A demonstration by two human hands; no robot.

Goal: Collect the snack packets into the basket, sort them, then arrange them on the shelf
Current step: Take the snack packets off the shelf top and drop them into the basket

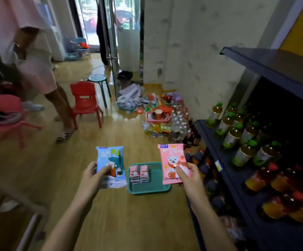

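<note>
Hands: two, both gripping. Left hand (92,175) pinches one blue packet (111,165), thumb on its front. Right hand (188,175) pinches one pink packet (172,162). One teal basket (158,181) on the floor at 12 o'clock, between them, holding two stacks of small pink packets (145,173). Shelf (283,69) at 3 o'clock, with rows of bottles (232,136).

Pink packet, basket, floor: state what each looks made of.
Pink packet: probably thin plastic film, printed and slightly shiny, judging by its flat sealed top edge.
Basket: seems to be moulded plastic in a dull, uniform teal, with a smooth rounded rim.
Floor: glossy wood-look planks with visible seams that mirror the window light. Whether they are wood or laminate cannot be told.
</note>
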